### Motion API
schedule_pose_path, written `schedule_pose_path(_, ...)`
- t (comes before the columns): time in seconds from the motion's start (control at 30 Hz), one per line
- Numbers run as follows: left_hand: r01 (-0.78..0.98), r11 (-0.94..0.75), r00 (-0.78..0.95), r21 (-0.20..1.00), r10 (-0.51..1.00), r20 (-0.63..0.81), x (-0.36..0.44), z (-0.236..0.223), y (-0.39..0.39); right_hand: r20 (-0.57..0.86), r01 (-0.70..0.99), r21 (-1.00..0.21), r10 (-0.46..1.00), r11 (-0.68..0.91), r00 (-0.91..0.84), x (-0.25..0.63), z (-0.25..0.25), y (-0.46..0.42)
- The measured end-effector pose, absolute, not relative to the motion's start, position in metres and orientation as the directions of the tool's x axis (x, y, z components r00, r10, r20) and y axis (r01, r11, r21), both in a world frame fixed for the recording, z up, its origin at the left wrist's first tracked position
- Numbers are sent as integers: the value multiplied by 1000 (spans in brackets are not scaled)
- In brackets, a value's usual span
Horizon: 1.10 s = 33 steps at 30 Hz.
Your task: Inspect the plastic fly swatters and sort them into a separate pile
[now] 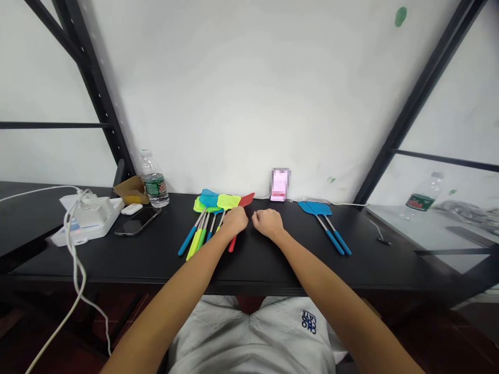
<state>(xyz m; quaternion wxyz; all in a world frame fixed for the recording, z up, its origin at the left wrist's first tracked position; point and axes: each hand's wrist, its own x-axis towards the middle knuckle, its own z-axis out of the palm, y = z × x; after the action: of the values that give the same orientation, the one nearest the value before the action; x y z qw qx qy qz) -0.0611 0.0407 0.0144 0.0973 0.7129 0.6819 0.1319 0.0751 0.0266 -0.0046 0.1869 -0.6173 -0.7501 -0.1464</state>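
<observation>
Several fly swatters lie in an overlapping group on the left side of the black table. Among them are a blue swatter (209,198), a yellow one (228,201) and a red one (247,199). My left hand (235,221) is closed in a fist at the group's right edge. It covers the red swatter's shaft, whose handle shows below it; the contact there is hidden. My right hand (268,223) rests as a fist just to the right, apart from the left, with no object showing in it. Farther right lie two blue fly swatters (320,208), handles toward me.
A lit phone (279,185) stands against the wall. On the left are a water bottle (155,182), a cardboard box (131,191), a dark phone (138,222), a white earbud case (131,209) and a power strip (93,215) with hanging white cables. Black metal posts (413,93) flank the table (288,259).
</observation>
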Motion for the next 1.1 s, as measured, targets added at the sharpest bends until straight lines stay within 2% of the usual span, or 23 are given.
schedule_pose_path(0.2, 898, -139, 64, 417, 980, 189, -57, 13, 42, 453, 981, -64, 882, 181, -133, 81, -4, 29)
schedule_pose_path(0.4, 870, -268, 123, 414, 931, 343, -52, 15, 35, 451, 973, -110, 882, 202, -132, 86, -2, 29)
schedule_pose_path(0.6, 803, -438, 255, 404, 866, 431, -47, 16, 26, 448, 957, -154, 880, 247, -156, 97, -2, 32)
schedule_pose_path(0.8, 697, -586, 409, 413, 798, 442, -42, 17, 19, 462, 919, -262, 874, 294, -148, 111, -5, 37)
schedule_pose_path(1.1, 666, -607, 435, 433, 788, 435, -39, 18, 16, 482, 886, -369, 873, 280, -76, 116, -6, 39)
